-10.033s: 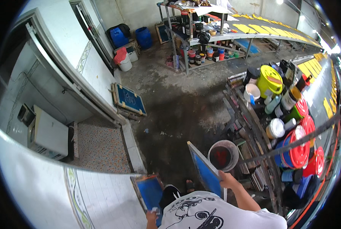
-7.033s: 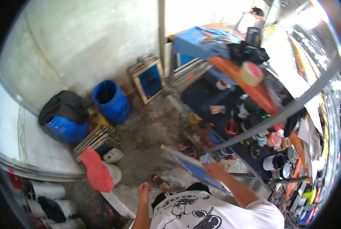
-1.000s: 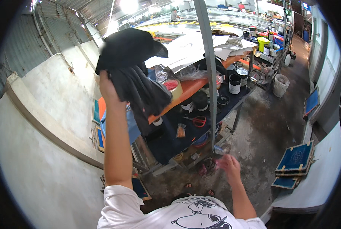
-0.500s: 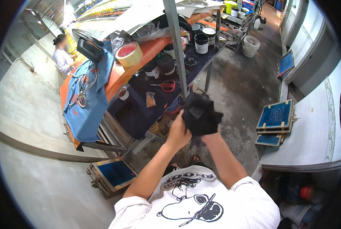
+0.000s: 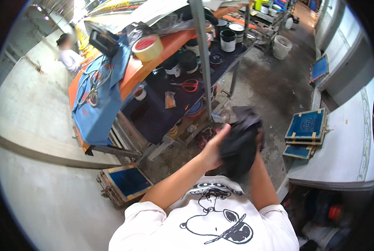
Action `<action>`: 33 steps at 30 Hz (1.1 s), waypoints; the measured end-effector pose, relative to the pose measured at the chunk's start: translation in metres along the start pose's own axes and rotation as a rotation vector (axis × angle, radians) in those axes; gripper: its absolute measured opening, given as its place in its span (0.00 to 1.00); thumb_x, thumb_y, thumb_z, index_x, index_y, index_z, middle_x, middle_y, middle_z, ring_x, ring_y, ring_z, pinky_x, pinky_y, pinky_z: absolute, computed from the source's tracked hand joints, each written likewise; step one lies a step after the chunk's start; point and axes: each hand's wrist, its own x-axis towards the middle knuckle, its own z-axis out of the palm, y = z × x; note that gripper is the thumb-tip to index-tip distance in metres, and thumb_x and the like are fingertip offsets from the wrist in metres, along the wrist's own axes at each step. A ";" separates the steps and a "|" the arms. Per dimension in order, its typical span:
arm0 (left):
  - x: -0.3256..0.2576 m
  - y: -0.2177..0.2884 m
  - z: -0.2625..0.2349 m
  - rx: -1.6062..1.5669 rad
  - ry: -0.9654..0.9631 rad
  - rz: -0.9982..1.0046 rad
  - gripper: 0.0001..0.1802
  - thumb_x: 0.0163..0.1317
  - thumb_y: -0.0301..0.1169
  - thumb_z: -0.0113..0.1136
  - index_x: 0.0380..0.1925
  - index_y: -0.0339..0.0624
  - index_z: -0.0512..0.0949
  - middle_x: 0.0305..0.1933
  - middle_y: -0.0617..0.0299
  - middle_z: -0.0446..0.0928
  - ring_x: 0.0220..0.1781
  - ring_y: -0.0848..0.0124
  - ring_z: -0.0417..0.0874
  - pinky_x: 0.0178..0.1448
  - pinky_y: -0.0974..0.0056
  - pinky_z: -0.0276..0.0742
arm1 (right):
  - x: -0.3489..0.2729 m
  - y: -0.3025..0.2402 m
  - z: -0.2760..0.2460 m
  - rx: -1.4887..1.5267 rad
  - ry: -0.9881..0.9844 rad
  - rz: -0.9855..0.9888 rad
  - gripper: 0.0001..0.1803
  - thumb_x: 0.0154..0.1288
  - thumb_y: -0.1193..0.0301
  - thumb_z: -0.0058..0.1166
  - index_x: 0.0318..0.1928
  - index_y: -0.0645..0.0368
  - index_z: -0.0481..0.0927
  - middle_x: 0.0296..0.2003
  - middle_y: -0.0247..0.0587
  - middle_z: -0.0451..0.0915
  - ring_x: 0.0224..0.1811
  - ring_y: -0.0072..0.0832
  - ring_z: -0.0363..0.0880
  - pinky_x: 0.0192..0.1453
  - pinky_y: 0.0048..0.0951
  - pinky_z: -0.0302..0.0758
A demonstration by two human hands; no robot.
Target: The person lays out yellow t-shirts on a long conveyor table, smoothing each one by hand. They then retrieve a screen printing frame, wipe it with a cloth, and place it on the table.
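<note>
On my orange bench (image 5: 133, 72) a roll of tape (image 5: 147, 47) sits at the near edge, blue cloth (image 5: 98, 100) draped over its end. Red scissors (image 5: 190, 85) lie on the lower shelf (image 5: 157, 113). Blue framed screens (image 5: 306, 126) are stacked on the floor.

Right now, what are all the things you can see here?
Black cloth: one, bunched between both hands.
Tape roll: one, yellowish, on the orange table.
Blue cloth: one, draped over the table's end.
Scissors: one pair, red-handled, lower shelf.
Dark cans: two, on the shelf.
Blue framed screens: several, stacked at right; more on the floor at left.
White bucket: one, far floor.
Another person: one, far left.
Left hand, right hand: gripping the cloth.
</note>
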 end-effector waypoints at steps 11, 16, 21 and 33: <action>0.064 0.001 -0.127 0.899 0.453 0.400 0.39 0.70 0.67 0.43 0.53 0.43 0.82 0.50 0.55 0.84 0.54 0.64 0.82 0.60 0.62 0.73 | -0.003 -0.031 0.087 -0.217 0.223 -0.489 0.29 0.74 0.50 0.41 0.59 0.62 0.77 0.54 0.46 0.80 0.60 0.38 0.76 0.70 0.42 0.69; 0.010 0.020 -0.117 0.100 0.293 0.284 0.48 0.68 0.72 0.35 0.71 0.44 0.65 0.70 0.53 0.70 0.73 0.58 0.67 0.75 0.48 0.59 | 0.021 -0.020 0.093 -0.271 0.220 -0.458 0.27 0.73 0.54 0.46 0.59 0.62 0.77 0.58 0.48 0.78 0.64 0.41 0.74 0.73 0.43 0.66; 0.027 0.005 -0.112 -0.008 0.209 0.285 0.35 0.73 0.57 0.42 0.68 0.41 0.69 0.69 0.51 0.72 0.69 0.60 0.74 0.74 0.52 0.66 | 0.018 0.070 0.050 -1.991 0.196 -0.495 0.34 0.62 0.60 0.63 0.65 0.63 0.72 0.65 0.54 0.69 0.70 0.47 0.64 0.76 0.47 0.57; 0.078 -0.026 -0.072 1.172 0.511 0.509 0.19 0.72 0.34 0.52 0.55 0.29 0.74 0.54 0.39 0.78 0.57 0.45 0.79 0.59 0.51 0.74 | 0.003 0.005 0.042 -0.551 0.549 0.024 0.23 0.65 0.62 0.66 0.58 0.54 0.77 0.52 0.37 0.81 0.54 0.27 0.79 0.55 0.35 0.78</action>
